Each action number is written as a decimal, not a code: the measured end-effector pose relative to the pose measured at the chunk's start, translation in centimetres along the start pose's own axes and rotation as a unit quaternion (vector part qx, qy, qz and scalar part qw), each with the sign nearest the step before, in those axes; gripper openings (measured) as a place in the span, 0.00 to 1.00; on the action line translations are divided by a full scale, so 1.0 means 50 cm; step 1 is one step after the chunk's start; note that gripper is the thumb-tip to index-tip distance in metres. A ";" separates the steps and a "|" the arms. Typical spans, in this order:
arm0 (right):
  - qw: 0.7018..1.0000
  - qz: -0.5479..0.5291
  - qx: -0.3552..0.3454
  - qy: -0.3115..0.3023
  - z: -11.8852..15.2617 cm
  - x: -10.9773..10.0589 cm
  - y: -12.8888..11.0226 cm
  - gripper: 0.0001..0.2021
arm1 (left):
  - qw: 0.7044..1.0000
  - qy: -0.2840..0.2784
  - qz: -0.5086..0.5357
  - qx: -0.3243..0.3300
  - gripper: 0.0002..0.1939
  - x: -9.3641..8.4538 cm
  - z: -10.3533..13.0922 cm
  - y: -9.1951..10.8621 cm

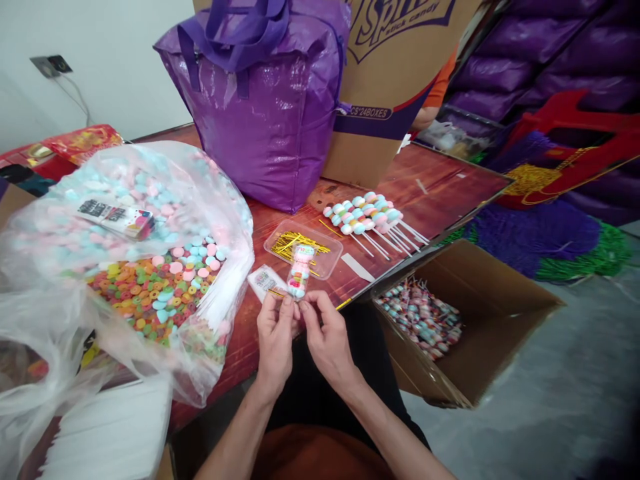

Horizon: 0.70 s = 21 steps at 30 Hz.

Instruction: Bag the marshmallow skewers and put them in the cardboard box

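A wrapped candy stick (pixel 300 270), with pink, blue and fruit-coloured pieces in a printed clear wrapper, stands upright above my fingertips. My left hand (pixel 275 340) pinches at its lower end, where a gold twist tie (pixel 277 292) juts out to the left. Fingers of my right hand (pixel 330 337) are closed at the same lower end, almost touching the left ones. Just behind is a clear plastic tray (pixel 330 265) of gold twist ties. A stack of printed clear wrappers (pixel 267 280) lies beside the left fingertips.
Unwrapped candy sticks (pixel 365 213) lie in a group at right. A large plastic bag (pixel 125 160) of loose candies and white sticks spreads at left. A purple bag (pixel 265 127) stands behind. Below the table edge, a cardboard box (pixel 500 320) contains wrapped candy sticks.
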State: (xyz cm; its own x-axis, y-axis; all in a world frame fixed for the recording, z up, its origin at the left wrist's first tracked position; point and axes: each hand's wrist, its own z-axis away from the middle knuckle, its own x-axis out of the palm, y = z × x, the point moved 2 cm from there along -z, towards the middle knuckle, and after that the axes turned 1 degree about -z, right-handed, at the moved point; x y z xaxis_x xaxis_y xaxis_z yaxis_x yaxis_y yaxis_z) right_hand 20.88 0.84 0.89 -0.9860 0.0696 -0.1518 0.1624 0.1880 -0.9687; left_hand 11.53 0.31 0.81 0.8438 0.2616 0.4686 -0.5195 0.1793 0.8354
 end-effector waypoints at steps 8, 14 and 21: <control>0.987 -0.120 0.021 -0.106 -0.011 -0.022 -0.003 0.09 | 0.968 -0.091 0.114 -0.205 0.25 -0.003 -0.006 0.032; 0.989 0.005 -0.055 -0.134 -0.023 -0.038 0.000 0.08 | 0.989 -0.062 0.037 -0.128 0.22 0.000 0.001 0.020; 0.989 0.088 -0.032 -0.119 -0.019 -0.047 -0.017 0.08 | 0.990 -0.033 -0.132 0.028 0.14 -0.010 0.017 -0.002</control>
State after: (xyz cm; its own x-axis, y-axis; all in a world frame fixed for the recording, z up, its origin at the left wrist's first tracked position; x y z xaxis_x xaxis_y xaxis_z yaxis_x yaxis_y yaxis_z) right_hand 23.07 1.47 2.26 -0.9227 -0.1237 -0.3652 0.3262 0.2548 -0.9103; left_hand 11.28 -0.63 0.75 0.9571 0.1494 0.2484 -0.2733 0.1794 0.9450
